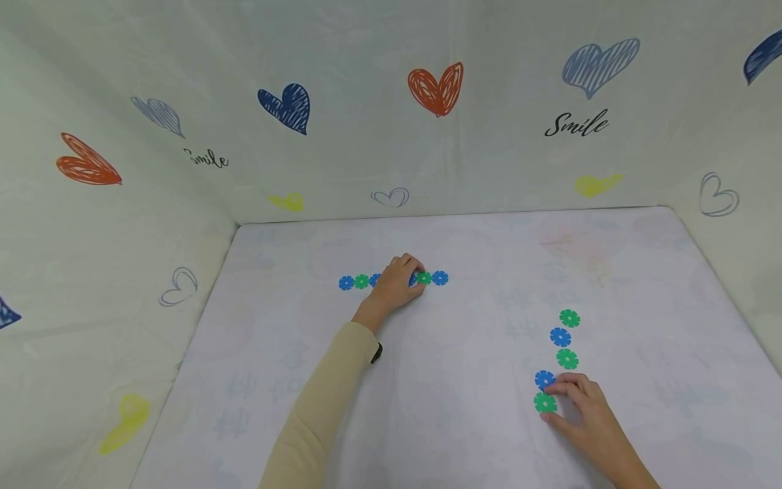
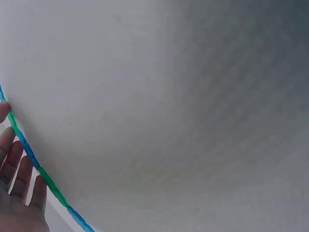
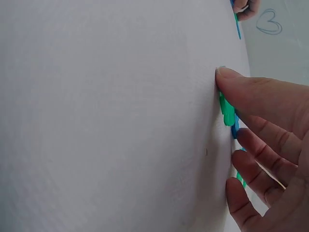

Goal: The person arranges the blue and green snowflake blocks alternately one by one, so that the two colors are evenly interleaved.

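Note:
A row of blue and green flower-shaped plastic discs lies toward the back of the table, its middle hidden by my left hand (image 1: 394, 284). Thumb and forefinger there pinch a green disc (image 1: 424, 278) near the row's right end, beside the last blue disc (image 1: 440, 278). At the front right, my right hand (image 1: 583, 414) pinches another green disc (image 1: 546, 403) by its edges. That disc touches or nearly touches a blue disc (image 1: 544, 380) behind it. In the right wrist view, the thumb lies over the green disc (image 3: 226, 110).
Beyond the right hand, a green disc (image 1: 567, 358), a blue disc (image 1: 560, 337) and another green disc (image 1: 570, 318) form a loose, separated line. The white table (image 1: 464, 380) meets pale cloth walls (image 1: 342, 170) printed with hearts at the back and sides.

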A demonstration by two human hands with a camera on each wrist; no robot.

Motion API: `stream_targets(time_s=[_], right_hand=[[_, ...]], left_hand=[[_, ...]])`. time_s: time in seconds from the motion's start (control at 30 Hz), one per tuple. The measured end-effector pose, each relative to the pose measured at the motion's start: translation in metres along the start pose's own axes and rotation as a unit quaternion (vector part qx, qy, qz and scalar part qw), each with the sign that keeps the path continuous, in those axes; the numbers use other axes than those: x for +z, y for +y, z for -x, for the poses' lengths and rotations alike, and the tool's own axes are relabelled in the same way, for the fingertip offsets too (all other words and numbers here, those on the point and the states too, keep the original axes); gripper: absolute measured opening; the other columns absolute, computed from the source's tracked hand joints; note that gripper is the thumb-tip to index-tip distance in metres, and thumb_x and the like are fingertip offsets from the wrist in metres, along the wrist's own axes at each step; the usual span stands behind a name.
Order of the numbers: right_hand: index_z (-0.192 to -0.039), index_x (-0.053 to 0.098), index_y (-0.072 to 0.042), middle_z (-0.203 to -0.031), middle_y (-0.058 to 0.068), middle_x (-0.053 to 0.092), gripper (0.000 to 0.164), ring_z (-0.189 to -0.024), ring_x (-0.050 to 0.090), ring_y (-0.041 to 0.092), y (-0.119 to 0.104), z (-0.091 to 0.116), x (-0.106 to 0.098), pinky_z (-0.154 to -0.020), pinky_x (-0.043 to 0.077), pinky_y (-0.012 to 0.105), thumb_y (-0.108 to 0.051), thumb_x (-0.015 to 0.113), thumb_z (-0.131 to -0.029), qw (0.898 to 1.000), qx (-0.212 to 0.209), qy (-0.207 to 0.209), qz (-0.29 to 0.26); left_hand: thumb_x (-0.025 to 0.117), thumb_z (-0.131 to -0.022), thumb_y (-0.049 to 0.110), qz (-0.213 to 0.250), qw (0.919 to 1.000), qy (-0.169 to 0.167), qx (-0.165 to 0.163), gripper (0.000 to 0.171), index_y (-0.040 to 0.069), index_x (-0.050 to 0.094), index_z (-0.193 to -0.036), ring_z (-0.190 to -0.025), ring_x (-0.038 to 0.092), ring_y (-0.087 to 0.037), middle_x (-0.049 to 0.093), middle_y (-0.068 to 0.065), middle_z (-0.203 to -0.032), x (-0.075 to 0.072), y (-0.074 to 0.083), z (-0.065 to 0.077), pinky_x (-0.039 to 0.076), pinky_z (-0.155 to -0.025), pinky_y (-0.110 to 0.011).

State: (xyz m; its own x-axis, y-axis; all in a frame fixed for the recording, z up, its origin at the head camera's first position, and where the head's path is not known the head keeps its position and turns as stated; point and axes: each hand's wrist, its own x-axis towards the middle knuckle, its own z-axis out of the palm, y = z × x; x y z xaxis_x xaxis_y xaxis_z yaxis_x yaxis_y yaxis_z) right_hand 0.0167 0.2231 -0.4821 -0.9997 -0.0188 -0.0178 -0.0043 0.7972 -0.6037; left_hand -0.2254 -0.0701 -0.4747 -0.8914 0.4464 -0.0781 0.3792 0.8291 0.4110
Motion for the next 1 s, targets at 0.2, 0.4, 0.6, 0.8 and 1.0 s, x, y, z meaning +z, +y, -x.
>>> stream_targets(time_s=[0.2, 0.4, 0.6, 0.8, 1.0], right_hand=[[-0.093, 0.065, -0.009, -0.107, 0.006, 0.053, 0.032, -0.101, 0.043, 0.025, 0.001, -0.005, 0.004, -0.084, 0.027, 0.016, -0.008, 0.08, -0.065, 0.998, -0.039, 0.056, 0.0], [-0.095, 0.067, -0.008, -0.108, 0.009, 0.051, 0.031, -0.103, 0.046, 0.027, -0.002, -0.011, 0.002, -0.078, 0.036, 0.018, -0.01, 0.08, -0.067, 0.999, -0.009, 0.042, 0.004], [-0.104, 0.066, -0.006, -0.102, 0.008, 0.052, 0.034, -0.094, 0.05, 0.022, -0.006, -0.014, -0.002, -0.073, 0.047, 0.023, -0.015, 0.077, -0.073, 0.998, 0.058, -0.022, 0.01], [-0.104, 0.064, -0.005, -0.097, 0.004, 0.056, 0.034, -0.085, 0.05, 0.009, -0.008, -0.014, -0.001, -0.074, 0.051, 0.024, -0.011, 0.076, -0.072, 0.998, 0.054, -0.017, 0.016], [-0.103, 0.063, -0.004, -0.095, 0.003, 0.055, 0.036, -0.079, 0.047, 0.004, -0.008, -0.014, 0.0, -0.071, 0.05, 0.022, -0.01, 0.078, -0.071, 0.999, 0.043, -0.001, 0.014]], left_hand=[[0.061, -0.089, 0.026, 0.0, 1.0, -0.007, -0.003, 0.03, 0.013, 0.055, -0.115, -0.115, 0.045, -0.021, 0.051, -0.003, -0.12, 0.0, 0.0, 0.0, 0.039, -0.101, -0.036], [0.061, -0.088, 0.026, -0.002, 1.0, -0.005, -0.004, 0.03, 0.013, 0.055, -0.115, -0.115, 0.045, -0.021, 0.051, -0.003, -0.12, 0.001, 0.0, 0.0, 0.039, -0.101, -0.035], [0.061, -0.089, 0.026, -0.002, 1.0, -0.005, -0.006, 0.03, 0.013, 0.055, -0.115, -0.115, 0.045, -0.021, 0.051, -0.003, -0.12, 0.001, -0.001, 0.0, 0.039, -0.101, -0.036], [0.061, -0.088, 0.025, 0.0, 1.0, -0.005, -0.001, 0.03, 0.012, 0.055, -0.115, -0.114, 0.045, -0.022, 0.051, -0.003, -0.12, 0.0, 0.0, 0.001, 0.039, -0.1, -0.036], [0.061, -0.088, 0.025, -0.001, 1.0, -0.004, -0.001, 0.03, 0.013, 0.055, -0.115, -0.114, 0.045, -0.021, 0.051, -0.003, -0.12, 0.001, -0.001, 0.0, 0.039, -0.1, -0.036]])
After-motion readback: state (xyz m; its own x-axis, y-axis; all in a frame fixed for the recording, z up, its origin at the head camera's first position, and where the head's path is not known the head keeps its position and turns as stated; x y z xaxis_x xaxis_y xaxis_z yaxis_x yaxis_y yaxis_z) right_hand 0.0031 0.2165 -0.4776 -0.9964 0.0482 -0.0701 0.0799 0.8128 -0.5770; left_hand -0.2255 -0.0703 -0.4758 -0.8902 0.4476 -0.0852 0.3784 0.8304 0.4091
